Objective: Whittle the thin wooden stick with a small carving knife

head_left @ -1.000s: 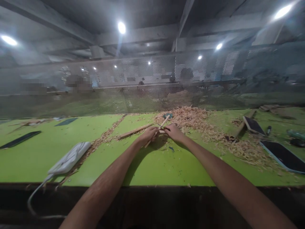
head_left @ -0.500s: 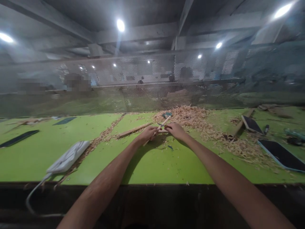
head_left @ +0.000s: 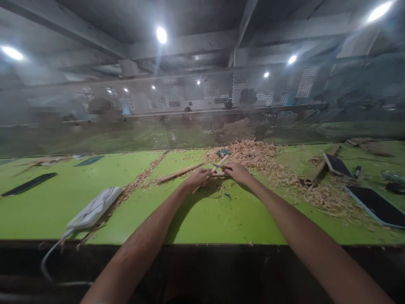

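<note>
My left hand (head_left: 198, 178) is closed around a thin, pale wooden stick (head_left: 224, 160) that slants up and away to the right. In my right hand (head_left: 238, 172), fingers are wrapped round the handle of a small knife, mostly hidden. The knife blade (head_left: 217, 166) crosses the stick just past my left fingers. Under the hands, a short piece of wood (head_left: 219, 174) is partly covered. A longer wooden strip (head_left: 180, 172) lies to the left. Behind the stick, a dark green scrap (head_left: 223, 152) sits against the heap of curled wood shavings (head_left: 249, 150).
The green tabletop (head_left: 202, 228) ends at a near edge. A white power strip (head_left: 95, 207) with a cable lies left, beyond it a dark phone (head_left: 30, 184). At right are a phone (head_left: 376, 204), another device (head_left: 338, 164) and a wooden bar (head_left: 324, 164). A perforated screen (head_left: 196, 126) stands behind.
My right hand has shifted slightly right relative to my left, with the knife still across the stick. The whole view has drifted a little; the things on the table look unmoved.
</note>
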A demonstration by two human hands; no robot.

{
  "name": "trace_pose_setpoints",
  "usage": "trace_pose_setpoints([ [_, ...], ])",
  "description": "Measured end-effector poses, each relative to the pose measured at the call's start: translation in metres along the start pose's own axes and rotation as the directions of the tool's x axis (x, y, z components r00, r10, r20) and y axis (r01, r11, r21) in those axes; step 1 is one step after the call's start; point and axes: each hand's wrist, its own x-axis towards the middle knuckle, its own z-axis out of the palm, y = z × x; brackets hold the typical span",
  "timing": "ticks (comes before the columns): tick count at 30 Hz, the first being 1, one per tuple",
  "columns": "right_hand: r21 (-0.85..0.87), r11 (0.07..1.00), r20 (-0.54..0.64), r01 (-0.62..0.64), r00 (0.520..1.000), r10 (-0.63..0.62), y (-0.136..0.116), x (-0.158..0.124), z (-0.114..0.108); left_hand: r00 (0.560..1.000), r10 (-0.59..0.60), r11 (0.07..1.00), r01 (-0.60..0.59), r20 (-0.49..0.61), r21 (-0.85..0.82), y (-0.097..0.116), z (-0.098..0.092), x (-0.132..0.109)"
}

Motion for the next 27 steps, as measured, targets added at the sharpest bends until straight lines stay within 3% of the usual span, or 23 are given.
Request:
trace_pose_setpoints([
  [6, -0.013, 1.0, 0.011, 0.01, 1.0, -0.01, 0.002, 0.002, -0.003, 0.998, -0.028, 0.996, 0.024, 0.053, 0.083, 0.007, -0.003, -0.002],
  [9, -0.018, 0.998, -0.006, -0.056, 0.998, 0.056, 0.005, 0.007, -0.011, 0.997, -0.053, 0.989, 0.044, 0.062, 0.144, 0.012, -0.006, -0.005],
  [12, 0.014, 0.988, -0.111, -0.151, 0.982, 0.152, 0.018, 0.011, -0.026, 0.994, -0.068, 0.98, 0.051, 0.085, 0.19, 0.015, -0.009, -0.008],
  [16, 0.033, 0.981, -0.259, -0.189, 0.947, 0.191, 0.044, 0.016, -0.044, 0.99, -0.076, 0.977, 0.05, 0.121, 0.206, 0.016, -0.008, -0.009],
  [19, 0.056, 0.985, -0.287, -0.165, 0.942, 0.174, 0.049, 0.022, -0.043, 0.996, -0.068, 0.981, 0.058, 0.049, 0.183, 0.017, -0.007, -0.008],
  [23, 0.071, 0.997, -0.173, 0.02, 0.985, -0.007, 0.031, 0.026, -0.021, 0.994, -0.081, 0.984, 0.091, -0.069, 0.154, 0.018, -0.004, -0.007],
  [27, 0.119, 0.988, 0.043, 0.1, 0.993, -0.106, 0.01, 0.02, 0.006, 0.997, -0.065, 0.99, 0.068, -0.032, 0.121, 0.018, -0.001, -0.007],
])
